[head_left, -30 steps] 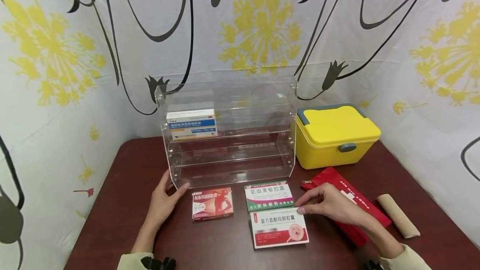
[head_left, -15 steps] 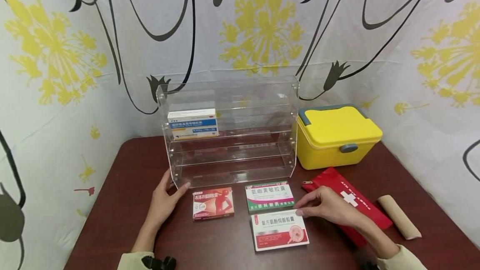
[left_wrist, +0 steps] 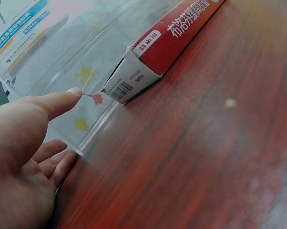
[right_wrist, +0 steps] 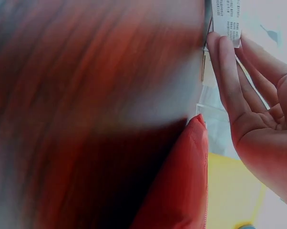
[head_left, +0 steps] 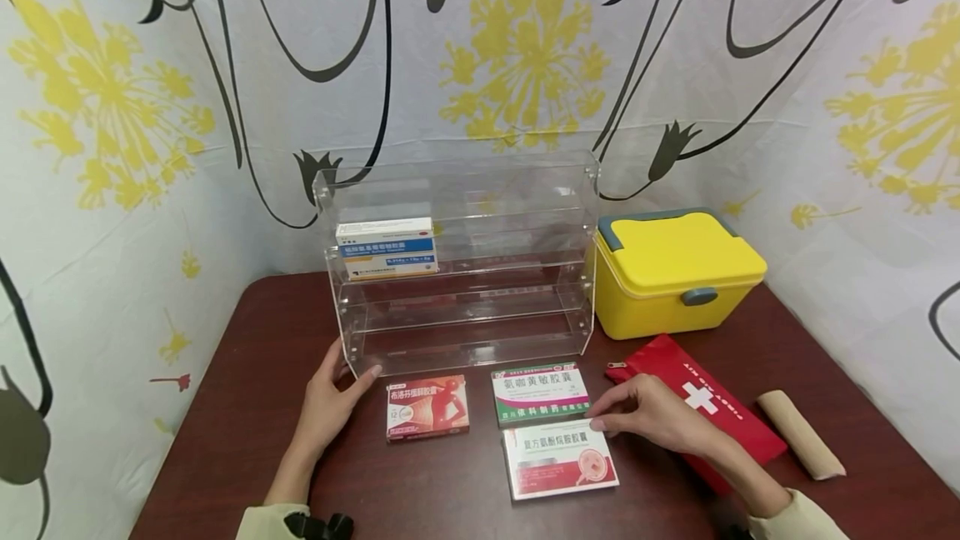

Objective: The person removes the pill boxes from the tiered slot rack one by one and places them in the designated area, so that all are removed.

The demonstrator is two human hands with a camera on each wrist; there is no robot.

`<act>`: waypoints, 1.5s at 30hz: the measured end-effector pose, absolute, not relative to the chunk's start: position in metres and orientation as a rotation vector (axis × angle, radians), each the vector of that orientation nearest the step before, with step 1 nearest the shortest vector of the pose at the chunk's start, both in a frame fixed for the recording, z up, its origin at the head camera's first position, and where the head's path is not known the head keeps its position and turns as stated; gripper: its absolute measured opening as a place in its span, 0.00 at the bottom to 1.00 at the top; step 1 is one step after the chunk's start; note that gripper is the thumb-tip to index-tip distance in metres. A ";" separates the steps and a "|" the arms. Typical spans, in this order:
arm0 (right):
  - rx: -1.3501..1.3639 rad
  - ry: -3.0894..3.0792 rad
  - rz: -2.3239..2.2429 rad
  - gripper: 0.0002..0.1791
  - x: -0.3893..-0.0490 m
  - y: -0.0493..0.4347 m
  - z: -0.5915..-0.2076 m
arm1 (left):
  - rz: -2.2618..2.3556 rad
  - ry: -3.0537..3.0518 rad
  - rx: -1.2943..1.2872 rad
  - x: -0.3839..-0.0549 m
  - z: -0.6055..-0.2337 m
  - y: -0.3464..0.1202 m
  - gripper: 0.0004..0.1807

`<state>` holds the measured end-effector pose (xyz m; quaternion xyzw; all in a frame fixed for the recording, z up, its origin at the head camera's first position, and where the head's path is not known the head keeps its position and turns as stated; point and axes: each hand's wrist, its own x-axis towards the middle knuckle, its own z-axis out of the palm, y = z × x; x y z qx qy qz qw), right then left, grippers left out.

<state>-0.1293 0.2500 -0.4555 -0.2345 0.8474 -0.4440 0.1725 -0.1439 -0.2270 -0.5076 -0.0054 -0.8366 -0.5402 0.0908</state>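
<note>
A clear acrylic rack (head_left: 465, 352) stands on the table, a white-and-blue medicine box (head_left: 387, 250) on one of its tiers. At its lower left corner my left hand (head_left: 327, 407) holds the side panel, thumb in front and fingers round the outer edge. My right hand (head_left: 660, 415) pinches the upper right corner of a white-and-red medicine box (head_left: 551, 461); in the right wrist view its end (right_wrist: 227, 21) sits between thumb and fingers. Directly behind it lies a green-and-white medicine box (head_left: 540, 394). A red medicine box (head_left: 427, 408) lies near the left thumb.
A yellow lidded box (head_left: 675, 273) with a grey latch stands right of the rack. Under the right forearm lies a red first-aid pouch (head_left: 720, 415), with a beige roll (head_left: 798, 433) beside it. Patterned cloth (head_left: 517, 65) hangs behind the dark wooden table (head_left: 412, 490).
Both hands stay nearly where they were. The white-and-red medicine box has shifted only very slightly with the right hand at its corner.
</note>
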 end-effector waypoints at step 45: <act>-0.653 2.585 -1.159 0.12 -0.127 0.255 -0.438 | -1.601 -2.485 -0.021 -0.144 -0.507 -0.227 0.45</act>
